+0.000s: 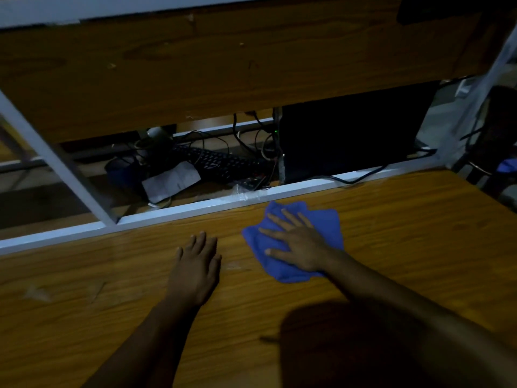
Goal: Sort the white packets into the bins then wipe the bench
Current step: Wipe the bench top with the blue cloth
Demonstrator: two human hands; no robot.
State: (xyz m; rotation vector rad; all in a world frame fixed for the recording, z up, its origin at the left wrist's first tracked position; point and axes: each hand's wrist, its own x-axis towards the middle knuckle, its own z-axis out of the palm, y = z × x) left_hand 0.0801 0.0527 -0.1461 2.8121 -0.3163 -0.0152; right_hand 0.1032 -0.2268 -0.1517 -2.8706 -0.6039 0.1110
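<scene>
Cloth (293, 242), blue and crumpled, lies on the wooden bench (405, 233) near its white far rail (195, 210), pinned flat under the right hand (298, 243) with fingers spread, while the left hand (197, 264), open and empty, rests on bare wood just beside it.

The picture is dim and warm-toned. The wooden bench (405, 247) is brightest to the right of the right hand (296, 245). A heavy, soft-edged shadow (335, 345) lies on the bench behind that hand's fingers, under the forearm. The left hand (195, 264) is smeared by motion blur, its fingertips soft, while the right hand lies sharper on the blue cloth (324, 219). Just beyond the fingertips the white frame rail (181, 212) catches the light, with a small glare on clear tape (247, 195). Farther beyond, the black panel (349, 135) sinks into darkness. The rail bows with wide-angle distortion.
</scene>
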